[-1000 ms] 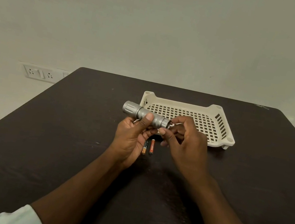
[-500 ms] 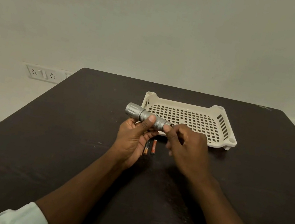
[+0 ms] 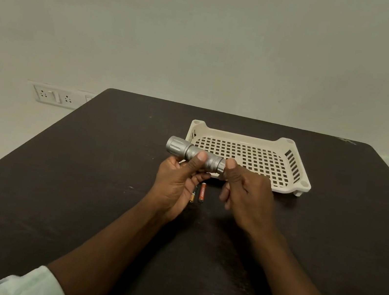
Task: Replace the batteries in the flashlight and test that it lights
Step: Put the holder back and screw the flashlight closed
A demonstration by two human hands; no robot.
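A silver flashlight is held level above the dark table, its head pointing left. My left hand grips its barrel from below, thumb on top. My right hand has its thumb and curled fingers around the tail end of the flashlight; the tail cap itself is hidden behind the thumb. Two small batteries lie on the table under my hands: an orange one and a black-and-gold one, partly hidden by my left fingers.
A cream perforated plastic tray stands on the table just behind the flashlight, to the right. A wall socket panel is on the wall beyond the table's left edge.
My right hand has turned at the flashlight's tail end, its fingers closing under it. The flashlight stays in my left hand, almost unmoved.
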